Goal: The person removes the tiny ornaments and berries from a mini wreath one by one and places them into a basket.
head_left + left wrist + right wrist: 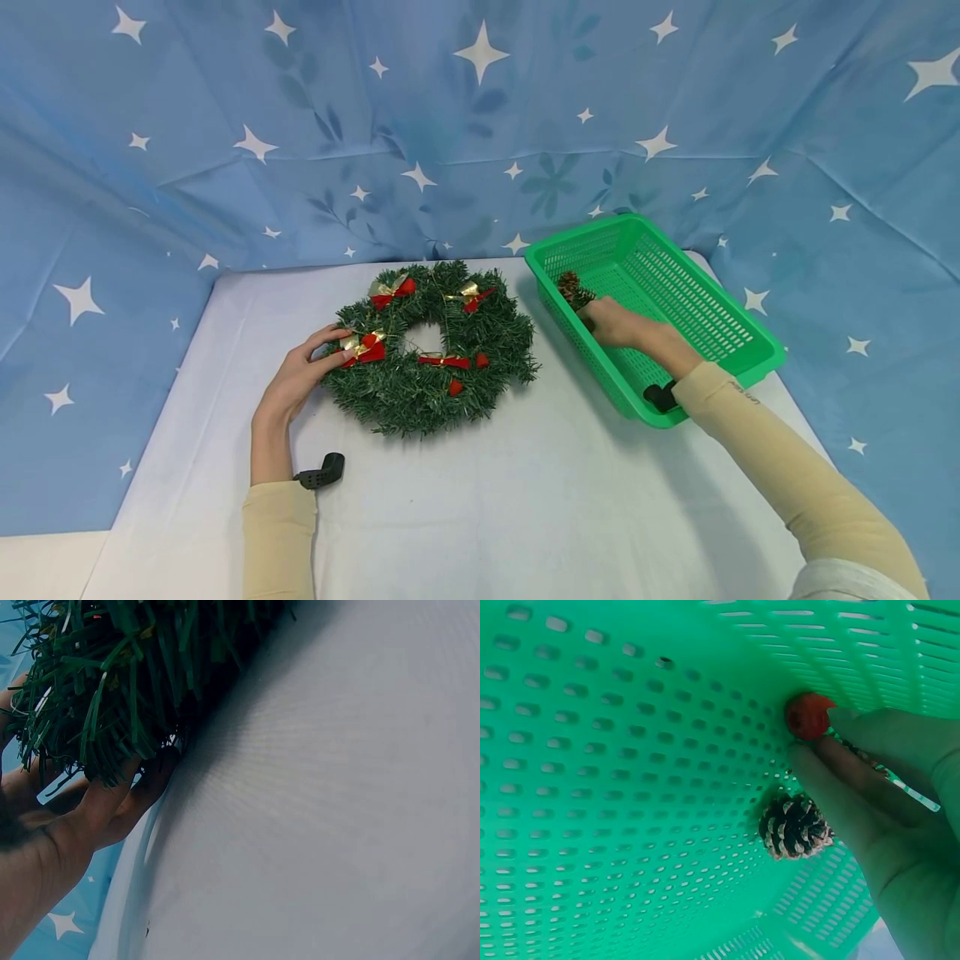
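Pinching the red ball (805,716) in the green basket (686,296) with right hand (611,322), best softly; holding the wreath (427,404) left of the basket with left hand (294,379), best steady.

The left sleeve (279,537) is close-fitting and beige, the right sleeve (798,475) matches it and bears small dark lettering (746,393) near its cuff (701,385), a pale grey outer sleeve (847,579) overlaps it higher up, and the left wrist camera (330,470) and right wrist camera (661,397) are black.
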`<state>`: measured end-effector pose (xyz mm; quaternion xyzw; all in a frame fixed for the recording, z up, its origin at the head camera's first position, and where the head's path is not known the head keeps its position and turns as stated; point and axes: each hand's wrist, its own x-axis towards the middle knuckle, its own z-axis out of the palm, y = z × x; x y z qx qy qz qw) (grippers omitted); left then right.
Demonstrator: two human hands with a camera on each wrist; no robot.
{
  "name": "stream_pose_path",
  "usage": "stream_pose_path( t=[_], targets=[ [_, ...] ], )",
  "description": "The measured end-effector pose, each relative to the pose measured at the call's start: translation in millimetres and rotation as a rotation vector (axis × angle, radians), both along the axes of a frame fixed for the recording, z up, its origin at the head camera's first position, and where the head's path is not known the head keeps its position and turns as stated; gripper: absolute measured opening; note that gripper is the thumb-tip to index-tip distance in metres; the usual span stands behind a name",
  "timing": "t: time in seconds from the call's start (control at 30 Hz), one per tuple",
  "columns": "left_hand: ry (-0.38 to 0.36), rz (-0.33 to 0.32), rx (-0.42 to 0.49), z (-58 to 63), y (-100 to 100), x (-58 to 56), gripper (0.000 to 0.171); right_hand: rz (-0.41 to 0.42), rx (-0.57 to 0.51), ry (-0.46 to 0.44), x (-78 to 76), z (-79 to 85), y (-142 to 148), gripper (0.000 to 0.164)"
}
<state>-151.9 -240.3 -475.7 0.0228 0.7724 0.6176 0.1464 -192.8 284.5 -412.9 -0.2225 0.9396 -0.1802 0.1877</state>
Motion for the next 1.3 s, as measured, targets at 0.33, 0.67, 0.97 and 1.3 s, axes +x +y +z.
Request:
stream_pose_path(
  t=[0.33, 0.67, 0.97, 1.3],
  targets=[
    [0.004, -0.004, -0.002, 1.3, 1.4, 0.5, 0.063, 0.008, -0.063, 0.06, -3.4, 9.4, 3.8, 0.035],
    [0.013, -0.003, -0.004, 2.5, 0.2, 0.1, 0.064, -0.045, -0.077, 0.066, -1.4, 24.3, 4.0, 0.022],
    [0.015, -0.002, -0.002, 2.1, 1.3, 0.5, 0.062, -0.104, -0.078, 0.114, 3.8, 43.1, 3.9, 0.022],
    [0.011, -0.002, 0.001, 1.5, 0.8, 0.1, 0.065, -0.092, -0.095, 0.152, 11.2, 50.3, 1.9, 0.023]
  ],
)
